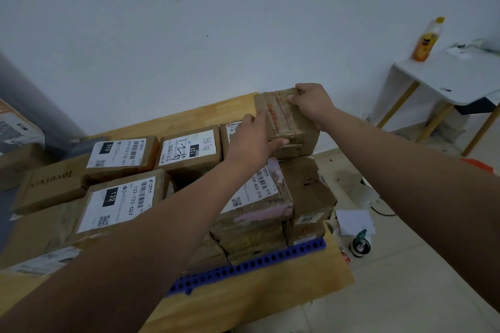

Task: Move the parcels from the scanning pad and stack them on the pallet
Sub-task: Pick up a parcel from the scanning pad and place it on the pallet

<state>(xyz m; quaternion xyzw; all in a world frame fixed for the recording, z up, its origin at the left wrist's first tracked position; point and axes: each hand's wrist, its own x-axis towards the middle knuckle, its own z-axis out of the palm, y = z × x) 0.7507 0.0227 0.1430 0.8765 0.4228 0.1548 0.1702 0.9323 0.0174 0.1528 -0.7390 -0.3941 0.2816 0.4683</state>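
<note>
parcels (pixel 121 184) crowd the wooden table (pixel 243 295); only its near edge and far-left strip lie bare.

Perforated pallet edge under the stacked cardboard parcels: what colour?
Blue: the plastic pallet edge is dotted with round holes; clearest in head view.

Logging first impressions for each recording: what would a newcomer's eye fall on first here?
The left hand and right hand hold a small brown taped parcel at the top of the stack at the right rear. Left of it lie labelled cardboard parcels, the nearest marked 122; a blue perforated pallet shows under the stack. An orange bottle stands on a white side table, far right.
</note>
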